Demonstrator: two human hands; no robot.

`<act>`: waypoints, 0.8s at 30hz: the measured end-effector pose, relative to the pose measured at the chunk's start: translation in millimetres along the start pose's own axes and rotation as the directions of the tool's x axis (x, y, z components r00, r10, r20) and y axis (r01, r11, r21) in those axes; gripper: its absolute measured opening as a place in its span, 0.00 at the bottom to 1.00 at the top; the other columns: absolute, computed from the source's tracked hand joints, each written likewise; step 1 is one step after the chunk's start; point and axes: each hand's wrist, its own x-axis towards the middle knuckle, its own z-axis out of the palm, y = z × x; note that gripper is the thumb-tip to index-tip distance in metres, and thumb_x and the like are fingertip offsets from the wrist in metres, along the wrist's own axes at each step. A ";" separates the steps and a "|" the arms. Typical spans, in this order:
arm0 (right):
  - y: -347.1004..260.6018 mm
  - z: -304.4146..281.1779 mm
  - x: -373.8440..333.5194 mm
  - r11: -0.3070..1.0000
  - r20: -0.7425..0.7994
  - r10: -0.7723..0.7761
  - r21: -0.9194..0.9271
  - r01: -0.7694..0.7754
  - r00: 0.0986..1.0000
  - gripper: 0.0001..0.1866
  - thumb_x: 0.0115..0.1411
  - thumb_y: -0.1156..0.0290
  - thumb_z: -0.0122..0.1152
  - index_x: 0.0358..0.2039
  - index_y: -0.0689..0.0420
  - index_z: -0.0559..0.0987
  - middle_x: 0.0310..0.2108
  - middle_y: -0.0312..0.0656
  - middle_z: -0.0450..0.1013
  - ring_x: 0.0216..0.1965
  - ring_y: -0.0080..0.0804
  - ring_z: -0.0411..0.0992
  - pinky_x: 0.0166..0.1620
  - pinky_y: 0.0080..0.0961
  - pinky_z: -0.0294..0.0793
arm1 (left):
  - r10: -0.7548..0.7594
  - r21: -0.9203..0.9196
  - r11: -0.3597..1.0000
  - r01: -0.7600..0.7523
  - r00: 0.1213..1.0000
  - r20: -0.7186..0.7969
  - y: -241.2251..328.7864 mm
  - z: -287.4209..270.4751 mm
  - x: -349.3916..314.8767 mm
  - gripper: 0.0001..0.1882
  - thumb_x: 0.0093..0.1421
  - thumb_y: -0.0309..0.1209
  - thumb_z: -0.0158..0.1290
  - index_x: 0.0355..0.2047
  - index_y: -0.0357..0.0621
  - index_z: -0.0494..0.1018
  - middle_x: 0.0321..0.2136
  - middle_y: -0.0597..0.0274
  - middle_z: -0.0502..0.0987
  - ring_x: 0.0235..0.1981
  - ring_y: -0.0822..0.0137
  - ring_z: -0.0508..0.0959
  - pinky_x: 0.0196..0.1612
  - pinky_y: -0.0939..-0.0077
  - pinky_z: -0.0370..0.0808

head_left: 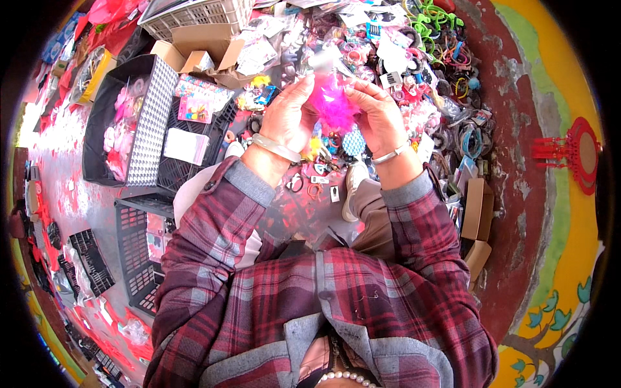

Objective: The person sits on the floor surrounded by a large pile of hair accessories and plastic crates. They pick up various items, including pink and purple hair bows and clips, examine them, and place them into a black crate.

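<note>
A bright pink, fluffy feather-like piece in what looks like clear wrapping is held up in front of me between both hands. My left hand grips its left side with thumb and fingers. On the other side, my right hand pinches it near the top. Beneath it lies a spread of small hair accessories, among them a blue beaded round piece and dark hair ties. The exact kind of the pink piece is unclear.
A large heap of packaged accessories fills the far side. To the left stand a houndstooth fabric bin, a black plastic crate and an open cardboard box. Small cartons sit at right beside the wall.
</note>
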 end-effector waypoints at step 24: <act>14.4 6.0 -0.3 0.998 -0.161 -0.039 0.045 0.046 0.986 0.06 0.54 0.77 0.55 0.34 0.57 0.71 0.25 0.36 0.71 0.20 0.20 0.69 0.16 0.14 0.65 | -0.017 0.140 0.990 0.010 0.999 0.049 -5.5 4.2 -2.9 0.15 0.58 0.28 0.48 0.46 0.40 0.66 0.40 0.60 0.72 0.42 0.68 0.72 0.48 0.72 0.68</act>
